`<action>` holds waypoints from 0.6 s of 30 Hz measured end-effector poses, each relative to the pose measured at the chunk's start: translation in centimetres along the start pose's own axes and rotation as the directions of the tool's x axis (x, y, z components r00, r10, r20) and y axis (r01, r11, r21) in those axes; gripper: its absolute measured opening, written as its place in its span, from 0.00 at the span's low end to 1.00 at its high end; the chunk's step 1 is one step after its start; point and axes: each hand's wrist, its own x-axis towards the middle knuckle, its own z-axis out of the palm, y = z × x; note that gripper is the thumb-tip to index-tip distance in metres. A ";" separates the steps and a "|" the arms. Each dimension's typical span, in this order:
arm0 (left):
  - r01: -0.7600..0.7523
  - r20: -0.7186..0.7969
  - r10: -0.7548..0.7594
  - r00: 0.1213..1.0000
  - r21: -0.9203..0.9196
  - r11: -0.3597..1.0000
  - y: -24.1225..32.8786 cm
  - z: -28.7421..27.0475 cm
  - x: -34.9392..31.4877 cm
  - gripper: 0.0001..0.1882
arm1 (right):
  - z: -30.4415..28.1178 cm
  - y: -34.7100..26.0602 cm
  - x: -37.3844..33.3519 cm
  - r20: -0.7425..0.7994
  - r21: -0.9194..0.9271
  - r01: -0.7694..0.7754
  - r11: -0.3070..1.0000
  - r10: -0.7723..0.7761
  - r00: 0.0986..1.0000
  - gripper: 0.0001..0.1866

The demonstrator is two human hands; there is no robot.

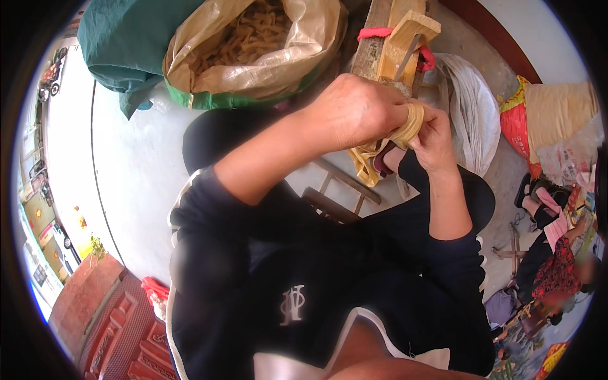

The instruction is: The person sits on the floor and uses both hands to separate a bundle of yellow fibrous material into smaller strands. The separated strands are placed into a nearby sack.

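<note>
Close to the end of a wooden bench, a pale yellow flat strip (413, 124) is looped in several turns between my two hands. My left hand (364, 109) is closed, its back toward me and its fingertips mostly hidden beside the loops. On the other side, my right hand (437, 134) curls its fingers round the same loops. More lengths of yellow strip (365, 167) hang below my hands. Just beyond them, a wooden block (415, 31) with a thin metal piece is fixed on the bench beam (372, 54), tied with red cloth (375, 33).
An open woven sack (253, 85) of short brown pieces stands far left, beside a green cloth bundle (126, 38). A whitish sack (472, 107) lies right of the bench. A wooden stool frame (332, 204) is between my legs. Another person (554, 272) sits at right.
</note>
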 end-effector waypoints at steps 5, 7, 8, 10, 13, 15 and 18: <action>-0.162 -0.170 0.150 0.974 -0.061 0.985 -0.6 0.7 0.1 0.16 | 0.0 2.2 -0.3 0.552 0.701 -0.553 0.451 0.148 0.821 0.14; -0.215 -0.284 0.187 0.941 -0.073 0.974 -0.4 1.1 -0.2 0.15 | 1.4 2.2 -0.8 0.355 0.667 -0.429 0.609 0.247 0.902 0.14; -0.221 -0.329 0.194 0.924 -0.046 0.974 -0.6 1.3 -0.2 0.12 | 2.0 1.5 -0.5 0.196 0.660 -0.357 0.661 0.307 0.931 0.10; -0.122 -0.398 0.134 0.908 0.054 0.991 -0.6 0.8 -0.1 0.10 | 1.3 0.0 0.4 0.082 0.695 -0.262 0.670 0.288 0.954 0.08; 0.175 -0.330 -0.238 0.914 -0.210 0.962 -0.5 1.5 0.2 0.12 | 1.3 -1.3 1.0 -0.231 0.393 0.025 0.919 0.073 0.970 0.10; 0.375 -0.089 -0.427 0.900 -0.344 0.861 -0.2 1.3 0.1 0.11 | 1.1 -2.0 0.5 -0.246 0.015 -0.013 1.000 0.016 0.969 0.12; 0.507 0.146 -0.485 0.862 -0.246 0.826 -0.1 1.2 0.0 0.11 | 1.1 -1.1 0.2 -0.092 -0.496 0.170 0.852 -0.246 0.965 0.13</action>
